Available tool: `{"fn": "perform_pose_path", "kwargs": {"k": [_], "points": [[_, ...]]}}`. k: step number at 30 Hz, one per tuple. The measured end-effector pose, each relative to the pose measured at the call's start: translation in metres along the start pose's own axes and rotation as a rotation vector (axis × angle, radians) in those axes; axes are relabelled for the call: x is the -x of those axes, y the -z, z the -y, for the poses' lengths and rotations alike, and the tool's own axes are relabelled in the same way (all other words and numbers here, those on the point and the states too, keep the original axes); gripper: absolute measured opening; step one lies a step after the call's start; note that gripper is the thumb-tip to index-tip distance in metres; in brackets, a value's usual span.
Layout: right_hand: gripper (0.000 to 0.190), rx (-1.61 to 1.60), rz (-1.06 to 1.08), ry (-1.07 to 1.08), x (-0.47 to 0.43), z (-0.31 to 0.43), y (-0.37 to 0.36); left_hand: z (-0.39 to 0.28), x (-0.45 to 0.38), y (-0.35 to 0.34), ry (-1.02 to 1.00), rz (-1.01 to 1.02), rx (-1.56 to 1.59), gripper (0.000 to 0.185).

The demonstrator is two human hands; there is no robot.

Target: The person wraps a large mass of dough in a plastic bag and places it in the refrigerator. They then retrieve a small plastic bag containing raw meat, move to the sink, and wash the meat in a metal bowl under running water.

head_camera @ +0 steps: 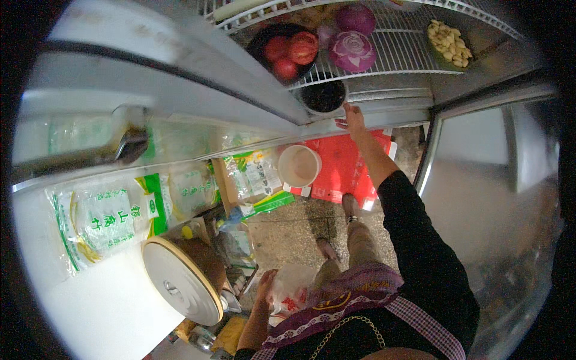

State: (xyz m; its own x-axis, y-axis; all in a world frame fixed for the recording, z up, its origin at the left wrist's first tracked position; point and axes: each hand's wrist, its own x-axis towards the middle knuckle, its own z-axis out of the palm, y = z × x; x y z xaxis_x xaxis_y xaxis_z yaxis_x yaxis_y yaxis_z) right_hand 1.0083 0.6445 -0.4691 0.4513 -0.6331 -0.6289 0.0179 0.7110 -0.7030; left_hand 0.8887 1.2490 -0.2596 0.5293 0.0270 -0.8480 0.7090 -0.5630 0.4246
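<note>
My right hand (352,119) reaches into an upright refrigerator, its fingers at the rim of a round tub with dark contents (323,96) at the bottom of the compartment. Whether the fingers grip the rim is not clear. On the wire shelf (396,49) above lie a dark bowl of tomatoes (288,49), purple onions (352,50) and a container of peeled garlic cloves (449,45). My left hand (267,286) is low by my waist, at a translucent plastic bag (290,288) with red print; the fingers are partly hidden, and it appears to hold the bag.
A white bucket (300,166) stands by a red sheet (339,166) on the floor. To the left are printed plastic food bags (108,220), a cardboard box (225,184) and a large pot with a round metal lid (180,281). The refrigerator's door (486,180) stands open at right.
</note>
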Motion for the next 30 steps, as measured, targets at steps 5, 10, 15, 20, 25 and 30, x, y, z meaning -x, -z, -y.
{"fn": "perform_pose_path", "kwargs": {"k": [5, 10, 15, 20, 25, 30], "points": [[0.019, -0.365, -0.185, 0.044, 0.077, -0.064, 0.038, 0.006, 0.005, 0.014, -0.131, 0.009, 0.015, 0.022], [0.012, -0.173, -0.174, -0.003, 0.246, -0.086, 0.080, 0.013, 0.016, 0.041, -0.455, 0.157, 0.200, 0.020], [0.014, 0.199, 0.118, -0.084, 0.441, -0.067, 0.116, -0.017, 0.035, 0.059, -0.638, 0.316, -0.060, 0.017], [0.020, 0.314, 0.219, -0.196, 0.574, -0.047, 0.180, -0.055, 0.060, 0.038, -0.822, 0.387, -0.345, 0.015], [0.026, 0.189, -0.053, -0.116, 0.650, -0.039, 0.302, -0.074, 0.098, -0.014, -0.959, 0.622, -0.441, 0.021], [0.031, -0.095, -0.389, -0.093, 0.708, -0.033, 0.434, -0.064, 0.149, -0.105, -1.165, 0.524, -0.921, 0.031]]}}
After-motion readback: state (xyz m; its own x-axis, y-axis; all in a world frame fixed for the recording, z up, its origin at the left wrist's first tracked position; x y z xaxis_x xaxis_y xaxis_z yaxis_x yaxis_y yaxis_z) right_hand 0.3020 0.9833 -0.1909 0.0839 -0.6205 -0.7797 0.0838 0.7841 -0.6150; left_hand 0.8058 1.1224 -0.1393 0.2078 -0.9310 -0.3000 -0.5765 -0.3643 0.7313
